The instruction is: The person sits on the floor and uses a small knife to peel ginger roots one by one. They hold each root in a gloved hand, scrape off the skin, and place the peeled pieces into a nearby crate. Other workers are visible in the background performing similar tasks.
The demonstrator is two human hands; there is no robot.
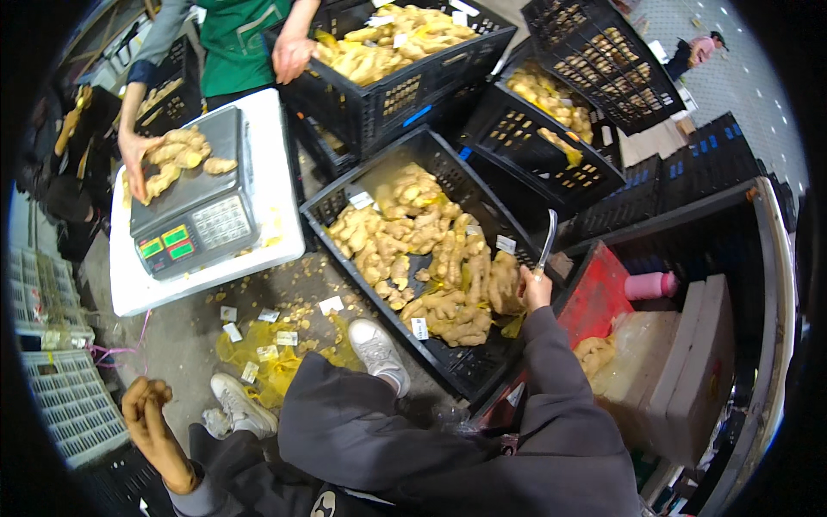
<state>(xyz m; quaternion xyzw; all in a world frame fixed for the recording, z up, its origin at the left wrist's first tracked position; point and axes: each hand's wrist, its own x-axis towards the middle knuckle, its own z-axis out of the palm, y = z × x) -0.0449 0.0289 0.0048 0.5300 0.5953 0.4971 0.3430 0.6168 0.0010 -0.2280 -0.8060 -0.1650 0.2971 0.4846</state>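
Note:
My right hand (535,288) grips the handle of a curved-blade knife (549,240), blade pointing up, at the right side of a black plastic crate (371,298). Ginger roots (423,226), some in yellow mesh with white labels, lie in the crate. My left hand (154,423) is raised at the lower left, away from the crate, its fingers bent; whether it holds something small is unclear. A co-worker in a green apron (239,48) has one hand on ginger (184,147) lying on a digital scale (187,194) and the other on a crate's rim.
The scale stands on a white board (145,291). More black crates of ginger (400,39) stand behind. Yellow netting (278,381) and scraps lie near my shoes. Foam boxes (672,362) and a pink thread cone (649,285) sit at right; white crates (74,400) at left.

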